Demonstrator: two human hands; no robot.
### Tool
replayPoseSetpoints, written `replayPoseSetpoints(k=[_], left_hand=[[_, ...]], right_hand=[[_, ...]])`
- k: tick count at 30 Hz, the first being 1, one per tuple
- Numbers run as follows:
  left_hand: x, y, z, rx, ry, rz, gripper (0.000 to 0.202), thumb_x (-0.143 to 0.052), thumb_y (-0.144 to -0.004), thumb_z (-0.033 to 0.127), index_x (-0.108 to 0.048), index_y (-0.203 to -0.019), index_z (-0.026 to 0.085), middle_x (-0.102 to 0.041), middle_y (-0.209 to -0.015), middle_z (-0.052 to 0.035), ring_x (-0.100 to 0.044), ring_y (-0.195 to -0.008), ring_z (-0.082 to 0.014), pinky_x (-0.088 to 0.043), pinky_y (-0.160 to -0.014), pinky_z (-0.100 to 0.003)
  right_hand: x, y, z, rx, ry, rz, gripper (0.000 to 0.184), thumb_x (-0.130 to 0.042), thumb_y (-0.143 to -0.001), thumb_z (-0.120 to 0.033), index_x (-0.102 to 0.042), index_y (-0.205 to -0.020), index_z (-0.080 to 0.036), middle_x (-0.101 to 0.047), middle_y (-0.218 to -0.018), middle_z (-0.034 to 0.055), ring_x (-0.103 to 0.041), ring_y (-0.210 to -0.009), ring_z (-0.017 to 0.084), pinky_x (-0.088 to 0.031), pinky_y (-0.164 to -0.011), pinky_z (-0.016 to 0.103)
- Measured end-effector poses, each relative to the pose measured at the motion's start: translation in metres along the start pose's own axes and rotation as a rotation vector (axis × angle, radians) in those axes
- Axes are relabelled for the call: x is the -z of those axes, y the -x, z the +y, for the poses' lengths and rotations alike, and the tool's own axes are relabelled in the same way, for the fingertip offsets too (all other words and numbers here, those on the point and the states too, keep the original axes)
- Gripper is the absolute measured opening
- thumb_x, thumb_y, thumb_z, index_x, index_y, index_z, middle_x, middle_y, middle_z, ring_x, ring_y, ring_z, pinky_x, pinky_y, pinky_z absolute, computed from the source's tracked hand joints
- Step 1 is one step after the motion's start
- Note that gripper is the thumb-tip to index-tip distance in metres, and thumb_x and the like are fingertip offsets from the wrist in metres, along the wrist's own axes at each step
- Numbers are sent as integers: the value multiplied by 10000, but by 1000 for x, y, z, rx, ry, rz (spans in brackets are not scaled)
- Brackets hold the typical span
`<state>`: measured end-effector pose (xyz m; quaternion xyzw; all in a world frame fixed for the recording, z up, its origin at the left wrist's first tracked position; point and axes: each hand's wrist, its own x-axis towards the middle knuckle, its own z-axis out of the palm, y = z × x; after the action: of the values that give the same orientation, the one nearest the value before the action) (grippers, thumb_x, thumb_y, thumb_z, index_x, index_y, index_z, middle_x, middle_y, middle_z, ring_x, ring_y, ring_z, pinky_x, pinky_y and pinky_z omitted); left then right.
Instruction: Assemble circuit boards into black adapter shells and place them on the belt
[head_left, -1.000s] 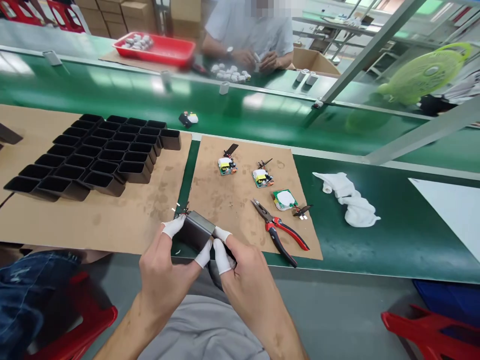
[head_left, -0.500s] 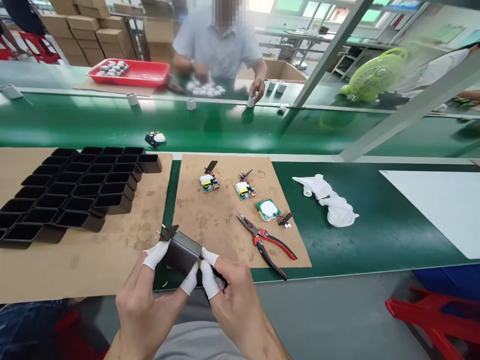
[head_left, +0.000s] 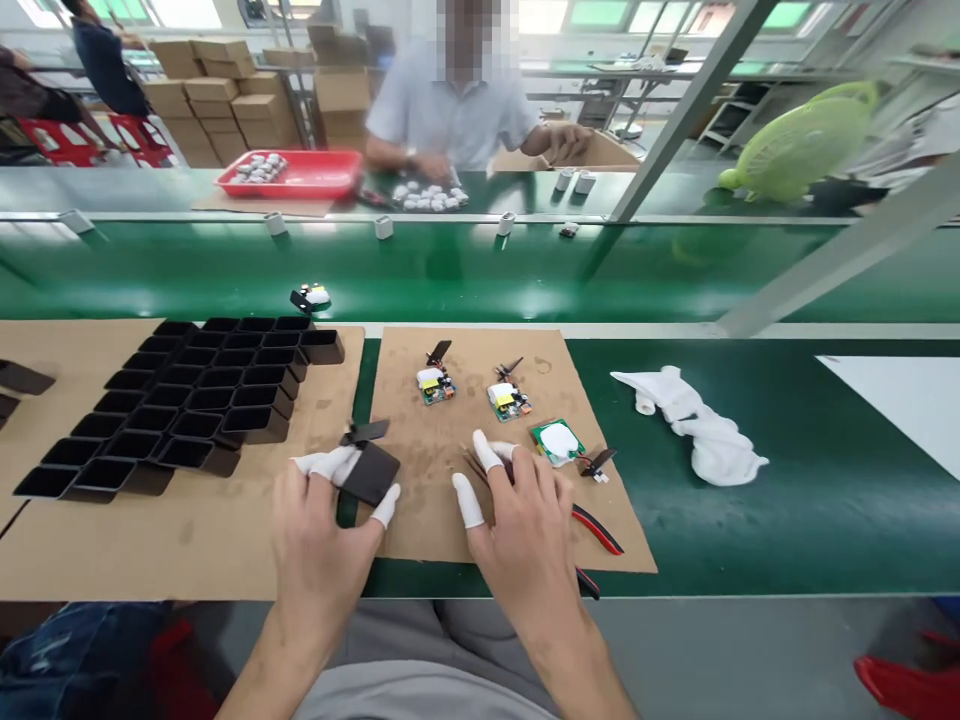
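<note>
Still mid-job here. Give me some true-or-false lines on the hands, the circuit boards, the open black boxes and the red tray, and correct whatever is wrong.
1. The left hand holds a dark case. True.
2. The right hand grips the white cloth. False: it is spread over the pliers.
3. Three circuit boards lie on cardboard. True.
4. The open black boxes stand left of those boards. True.
5. The red tray sits beside the pliers. False: it is on the far bench.
</note>
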<state>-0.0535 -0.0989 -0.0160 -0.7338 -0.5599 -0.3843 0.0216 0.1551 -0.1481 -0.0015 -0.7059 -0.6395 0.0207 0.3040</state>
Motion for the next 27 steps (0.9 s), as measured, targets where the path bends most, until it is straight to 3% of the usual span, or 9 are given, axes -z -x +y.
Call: replayPoseSetpoints(k=[3,6,8,14,18,20,22,24,27], left_hand=[[-9,9,6,40,170,-48,402,-803,-961,288,-655,-1328,216,-691,-1069,-87,-727,-971,-304,-633,-840,-430],[-15,22,13,152,464,-155,562,-758,-904,165,-582,-1434,233,-726,-1059,-45,-776,-918,-242,-667,-817,-369],[-17,23,14,237,563,-230,651,-755,-845,128,-558,-1459,223,-713,-1070,-35,-781,-880,-218,-677,-795,-349],[-12,3,10,223,620,-396,437,-724,-766,31,-678,-1150,233,-678,-960,2,-703,-826,-196,-609,-738,-296],[-11,1,13,247,643,-424,429,-690,-791,14,-684,-1163,227,-730,-963,-1,-715,-851,-205,-588,-754,-298],[-9,2,13,261,651,-439,408,-742,-817,65,-691,-1190,221,-734,-981,-12,-723,-878,-218,-594,-780,-316],[-7,3,11,255,683,-460,439,-791,-835,119,-698,-1251,221,-733,-1013,-22,-720,-910,-226,-603,-818,-333],[-5,1,8,234,729,-502,485,-802,-849,138,-698,-1313,233,-732,-1047,-24,-708,-939,-225,-603,-853,-339],[-2,-1,5,218,759,-561,446,-789,-855,126,-713,-1278,247,-720,-1028,-10,-684,-938,-217,-588,-859,-334]], right_hand=[[-12,-5,-11,79,-139,-18,331,-655,-1125,-351,-750,-1407,-207,-791,-1287,155,-743,-1212,362,-582,-1036,543],[-22,-3,-24,37,-428,-142,347,-724,-1095,-303,-726,-1436,-236,-789,-1291,117,-772,-1204,294,-661,-1019,442],[-28,0,-26,17,-517,-140,351,-721,-1098,-263,-725,-1448,-233,-796,-1273,113,-800,-1178,273,-699,-981,400],[-40,12,-15,260,-391,107,367,-694,-1110,-143,-744,-1464,-224,-823,-1271,147,-824,-1258,292,-719,-1044,415],[-36,11,-12,296,-407,113,317,-697,-1106,-151,-781,-1401,-228,-830,-1214,141,-844,-1187,272,-731,-997,391],[-26,-1,-10,225,-476,45,364,-719,-1102,-229,-737,-1464,-244,-823,-1257,133,-831,-1200,263,-717,-1045,407],[-14,-21,-7,164,-521,-88,512,-720,-1102,-317,-639,-1604,-262,-797,-1401,149,-767,-1362,288,-643,-1194,484],[-4,-43,-3,166,-577,-307,573,-679,-1115,-348,-580,-1678,-299,-746,-1553,139,-671,-1518,303,-540,-1306,545],[3,-68,5,135,-722,-646,528,-618,-1127,-323,-613,-1655,-329,-778,-1523,95,-747,-1416,271,-607,-1231,519]])
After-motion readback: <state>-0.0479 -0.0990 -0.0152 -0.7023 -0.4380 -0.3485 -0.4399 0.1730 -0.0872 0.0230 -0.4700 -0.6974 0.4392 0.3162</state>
